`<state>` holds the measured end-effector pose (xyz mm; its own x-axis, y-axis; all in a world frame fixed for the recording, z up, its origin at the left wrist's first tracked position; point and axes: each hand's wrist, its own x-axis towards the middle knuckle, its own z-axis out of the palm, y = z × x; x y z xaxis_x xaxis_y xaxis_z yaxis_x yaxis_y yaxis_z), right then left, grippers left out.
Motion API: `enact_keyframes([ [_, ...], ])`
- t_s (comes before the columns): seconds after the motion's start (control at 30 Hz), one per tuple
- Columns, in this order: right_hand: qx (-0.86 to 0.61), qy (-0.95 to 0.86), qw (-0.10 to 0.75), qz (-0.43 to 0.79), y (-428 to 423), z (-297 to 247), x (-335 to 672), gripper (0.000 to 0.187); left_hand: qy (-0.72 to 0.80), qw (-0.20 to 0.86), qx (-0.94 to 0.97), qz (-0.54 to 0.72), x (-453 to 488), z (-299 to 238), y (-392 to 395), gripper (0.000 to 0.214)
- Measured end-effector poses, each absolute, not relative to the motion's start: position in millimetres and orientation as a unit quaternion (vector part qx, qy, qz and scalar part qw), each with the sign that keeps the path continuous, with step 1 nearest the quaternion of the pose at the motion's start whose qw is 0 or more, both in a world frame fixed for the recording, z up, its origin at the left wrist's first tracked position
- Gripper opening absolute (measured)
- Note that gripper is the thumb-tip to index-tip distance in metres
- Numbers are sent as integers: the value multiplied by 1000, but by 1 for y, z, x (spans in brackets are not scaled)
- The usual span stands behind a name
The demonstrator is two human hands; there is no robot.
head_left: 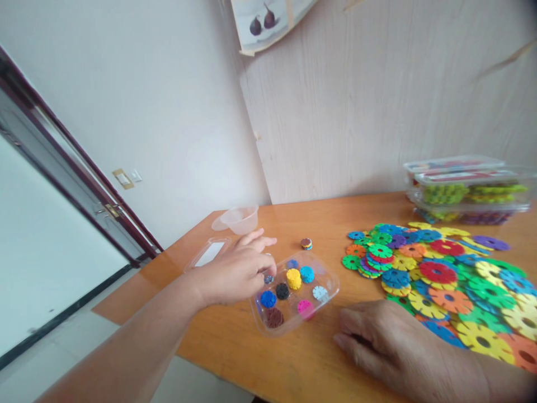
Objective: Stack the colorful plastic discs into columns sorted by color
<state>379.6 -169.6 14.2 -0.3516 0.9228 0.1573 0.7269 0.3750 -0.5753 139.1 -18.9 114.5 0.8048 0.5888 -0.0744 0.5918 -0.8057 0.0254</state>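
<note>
My left hand (237, 268) reaches over the far left corner of a clear plastic tray (293, 330). Its thumb and forefinger come together above a greyish disc (268, 277), and the other fingers stretch forward; what the pinch holds is hidden. Small notched discs sit in the tray in separate piles: yellow (294, 279), light blue (307, 273), black (282, 290), blue (268, 299), brown (275, 318), pink (305, 309) and pale (320, 293). My right hand (381, 341) rests on the table, fingers curled in, right of the tray, with nothing visible in it.
Large coloured notched discs (451, 299) lie heaped at the right. Behind them stand stacked clear boxes (467, 190). A small disc stack (306, 244) lies beyond the tray. A translucent bowl (241, 219) and a clear lid (210, 253) are at the left table edge.
</note>
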Motion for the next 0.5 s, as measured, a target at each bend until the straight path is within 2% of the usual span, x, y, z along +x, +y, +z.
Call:
enact_keyframes([
  [0.17,-523,-796,224,207,-170,18,379,20,346,-23,936,56,122,113,20,19],
  [0.5,-519,-801,223,199,-171,18,380,20,401,-8,916,-29,103,82,49,29],
])
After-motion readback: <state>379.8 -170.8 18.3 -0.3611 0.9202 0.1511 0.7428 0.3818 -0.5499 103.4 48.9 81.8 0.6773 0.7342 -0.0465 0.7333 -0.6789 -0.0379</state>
